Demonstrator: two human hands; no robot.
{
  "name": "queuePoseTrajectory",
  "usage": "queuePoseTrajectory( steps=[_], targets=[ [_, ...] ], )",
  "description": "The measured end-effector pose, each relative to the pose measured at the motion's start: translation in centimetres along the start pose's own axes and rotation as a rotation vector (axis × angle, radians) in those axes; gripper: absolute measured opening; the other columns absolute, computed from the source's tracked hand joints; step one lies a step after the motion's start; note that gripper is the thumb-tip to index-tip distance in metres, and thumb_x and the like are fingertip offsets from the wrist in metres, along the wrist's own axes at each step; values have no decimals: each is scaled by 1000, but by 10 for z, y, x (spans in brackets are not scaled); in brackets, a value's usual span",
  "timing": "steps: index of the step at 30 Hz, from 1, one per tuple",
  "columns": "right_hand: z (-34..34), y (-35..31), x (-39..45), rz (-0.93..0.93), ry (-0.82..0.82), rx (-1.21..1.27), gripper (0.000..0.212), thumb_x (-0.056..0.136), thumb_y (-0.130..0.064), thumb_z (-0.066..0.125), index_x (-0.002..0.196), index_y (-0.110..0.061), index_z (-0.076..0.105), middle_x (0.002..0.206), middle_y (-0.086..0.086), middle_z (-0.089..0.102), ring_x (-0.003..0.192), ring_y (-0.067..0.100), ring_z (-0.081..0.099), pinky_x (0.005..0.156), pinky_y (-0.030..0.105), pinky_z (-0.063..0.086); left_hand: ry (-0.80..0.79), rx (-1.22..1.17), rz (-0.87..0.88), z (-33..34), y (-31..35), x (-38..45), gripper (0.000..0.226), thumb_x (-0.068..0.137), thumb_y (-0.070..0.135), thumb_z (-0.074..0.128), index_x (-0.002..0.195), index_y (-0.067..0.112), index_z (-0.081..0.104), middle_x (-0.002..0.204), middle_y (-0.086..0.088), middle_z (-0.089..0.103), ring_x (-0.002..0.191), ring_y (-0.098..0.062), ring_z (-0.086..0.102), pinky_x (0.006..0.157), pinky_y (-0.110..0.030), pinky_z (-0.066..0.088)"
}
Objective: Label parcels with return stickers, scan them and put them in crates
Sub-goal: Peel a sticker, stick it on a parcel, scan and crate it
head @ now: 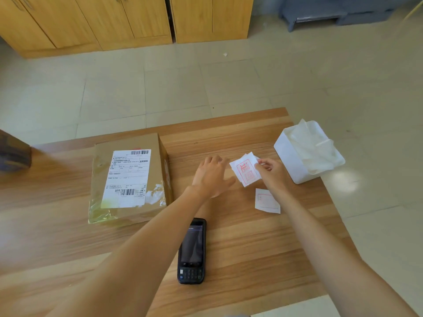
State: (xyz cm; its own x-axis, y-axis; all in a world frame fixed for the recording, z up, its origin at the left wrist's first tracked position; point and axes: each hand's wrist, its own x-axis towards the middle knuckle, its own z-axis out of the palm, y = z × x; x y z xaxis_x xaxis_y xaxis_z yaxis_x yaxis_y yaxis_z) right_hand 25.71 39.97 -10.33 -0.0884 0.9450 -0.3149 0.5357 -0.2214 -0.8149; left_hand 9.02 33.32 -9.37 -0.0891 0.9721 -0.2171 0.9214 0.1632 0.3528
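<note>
The right hand (272, 171) pinches a small stack of return stickers (246, 169) by its right edge, thumb and fingertips closed on the paper, so this grip is narrow and holding. The left hand (211, 176) lies just beside the stack's left edge with fingers spread and relaxed, a wide grip holding nothing; whether its fingertips actually touch the stack cannot be told.

The stickers are thin white sheets printed in red. They look light and floppy, likely to curl or cling together, so I would judge the best hold to be at a corner or edge, where one sheet can be peeled from its backing. A single loose sheet (266, 201) lies flat on the wooden surface (251, 236) near the right wrist, faintly printed.

The parcel (128, 179), a flat cardboard box with a white shipping label (127, 177) and glossy tape, sits well to the left of both hands. It looks stiff and easy to slide, and probably needs both hands at its sides to lift. No return sticker shows on it, so labelling seems to be the step in hand.

A black handheld scanner (192, 250) lies screen-up between the forearms. A white tub (295, 161) holding crumpled white backing paper stands at the surface's right edge. No crate is clearly in view.
</note>
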Motion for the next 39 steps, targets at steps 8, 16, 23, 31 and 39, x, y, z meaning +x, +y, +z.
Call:
queuePoseTrajectory(
  steps=[8, 16, 23, 31, 39],
  targets=[
    [-1, -37, -33, -128, -140, 48, 13, 91, -23, 65, 97, -12, 69, 83, -5, 63, 75, 5, 55, 56, 7, 40, 113, -307, 33, -32, -3, -14, 42, 94, 26, 58, 134, 16, 50, 128, -3, 58, 118, -25, 52, 98, -40, 42],
    [20, -76, -75, -218, -285, 35, 5, 88, -21, 68, 93, -18, 67, 92, 0, 67, 85, 12, 61, 72, 23, 47, 209, -596, -11, -65, -21, -57, 11, 91, 14, 62, 98, 9, 68, 92, -1, 69, 88, -15, 62, 79, -32, 49],
    [39, -91, -112, -283, -306, -13, 8, 87, -20, 70, 92, -15, 72, 85, -3, 70, 79, 10, 65, 67, 20, 48, 197, -627, 22, -71, -43, -93, 13, 94, 18, 58, 90, 11, 68, 91, -4, 72, 87, -17, 65, 76, -33, 50],
    [38, -96, -133, -280, -188, 3, 8, 89, -18, 67, 85, -11, 68, 76, -4, 65, 76, 15, 61, 61, 21, 43, 126, -691, 19, -69, -59, -109, 21, 85, 22, 71, 102, 11, 66, 99, -3, 67, 90, -18, 61, 72, -30, 50],
    [34, -92, -144, -149, -122, 72, 42, 82, -23, 75, 118, -15, 56, 118, 5, 63, 99, 19, 61, 75, 29, 50, 106, -641, 47, -73, -56, -118, 37, 78, 16, 77, 114, 15, 66, 104, -2, 67, 90, -13, 56, 70, -23, 42]
  ],
)
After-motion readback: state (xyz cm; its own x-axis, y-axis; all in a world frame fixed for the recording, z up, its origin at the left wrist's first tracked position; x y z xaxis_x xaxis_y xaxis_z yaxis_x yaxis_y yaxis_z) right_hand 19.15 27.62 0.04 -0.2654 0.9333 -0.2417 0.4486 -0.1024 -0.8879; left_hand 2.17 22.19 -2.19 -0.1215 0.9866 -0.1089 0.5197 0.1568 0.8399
